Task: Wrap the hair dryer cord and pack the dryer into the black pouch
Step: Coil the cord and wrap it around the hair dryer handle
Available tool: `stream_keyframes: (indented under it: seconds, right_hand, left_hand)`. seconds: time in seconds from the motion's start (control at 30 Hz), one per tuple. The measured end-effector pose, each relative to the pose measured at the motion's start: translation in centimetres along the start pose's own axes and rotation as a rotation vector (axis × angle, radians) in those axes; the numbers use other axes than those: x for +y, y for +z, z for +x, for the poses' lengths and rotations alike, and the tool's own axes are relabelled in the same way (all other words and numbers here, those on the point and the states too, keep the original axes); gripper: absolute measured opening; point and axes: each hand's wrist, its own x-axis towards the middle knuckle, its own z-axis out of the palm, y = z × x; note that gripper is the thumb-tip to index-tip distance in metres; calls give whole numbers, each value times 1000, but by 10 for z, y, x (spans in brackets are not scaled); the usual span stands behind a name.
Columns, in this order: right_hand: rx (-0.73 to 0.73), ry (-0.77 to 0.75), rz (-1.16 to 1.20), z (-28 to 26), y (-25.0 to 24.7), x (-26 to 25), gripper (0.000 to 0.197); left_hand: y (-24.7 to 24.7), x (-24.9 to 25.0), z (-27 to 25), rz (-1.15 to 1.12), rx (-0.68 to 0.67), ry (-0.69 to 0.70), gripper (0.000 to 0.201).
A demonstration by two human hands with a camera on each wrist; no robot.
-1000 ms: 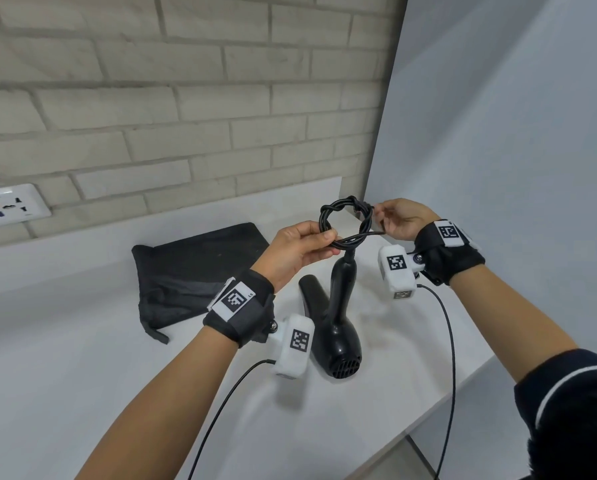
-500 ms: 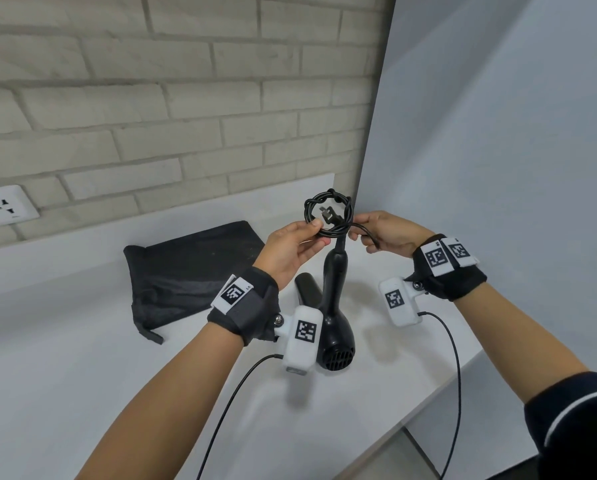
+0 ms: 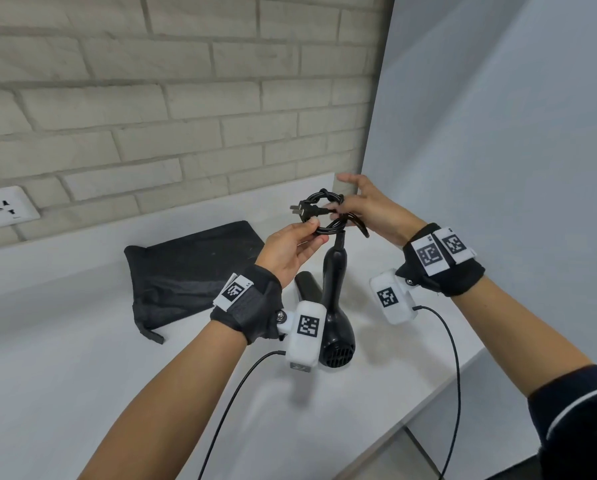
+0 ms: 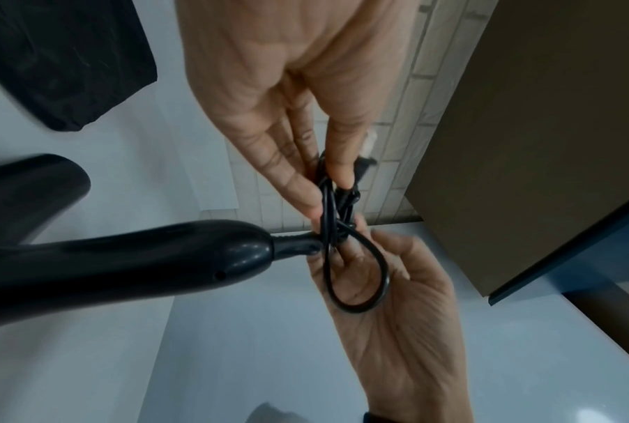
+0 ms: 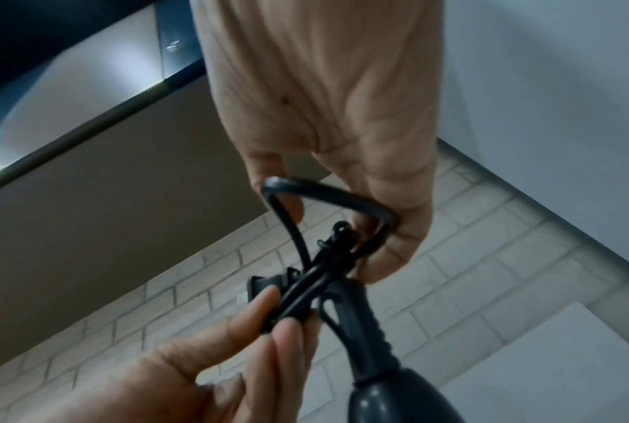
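The black hair dryer (image 3: 335, 306) stands on the white counter (image 3: 65, 358) with its handle up; the handle also shows in the left wrist view (image 4: 124, 263) and right wrist view (image 5: 363, 329). Its black cord (image 3: 319, 211) is coiled into a small bundle above the handle, the plug (image 3: 298, 208) poking left. My left hand (image 3: 291, 244) pinches the coil's lower left side between thumb and fingers (image 4: 298, 194). My right hand (image 3: 366, 206) grips the coil's right side, a free loop (image 5: 327, 200) hooked round its fingers. The black pouch (image 3: 189, 271) lies flat to the left.
A brick wall (image 3: 186, 98) backs the counter, with a white socket panel (image 3: 2, 207) at far left. A grey partition (image 3: 497, 133) closes the right side. The counter's front edge (image 3: 428, 403) runs diagonally at lower right. Black cables (image 3: 452, 358) hang from my wrist cameras.
The plug end has come through the coil and now sticks out to the left. My right hand has shifted up over the coil's right side, holding a small loop. The dryer stays upright.
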Motion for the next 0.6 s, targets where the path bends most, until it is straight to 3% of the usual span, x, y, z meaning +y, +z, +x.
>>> stream_keyframes:
  seconds: [0.1,0.2,0.4,0.5,0.6]
  right_hand:
    - [-41,-150,-280,-2,4,-2,49]
    - [-62,-249,-475,1,6,-2,29]
    - [61,-236,-774,8,2,-12,24]
    - [73,-322,-785,7,3,-20,23]
    - [181,-403,-651,9,3,-42,24]
  left_hand:
    - [4,-1,0,25,-1,9,8]
    - [5,-1,-1,48,-8,12,7]
    - [6,-1,-2,71,-9,20,7]
    - [8,-1,-1,92,-5,23,8]
    - [8,-1,1,96,16,16,9]
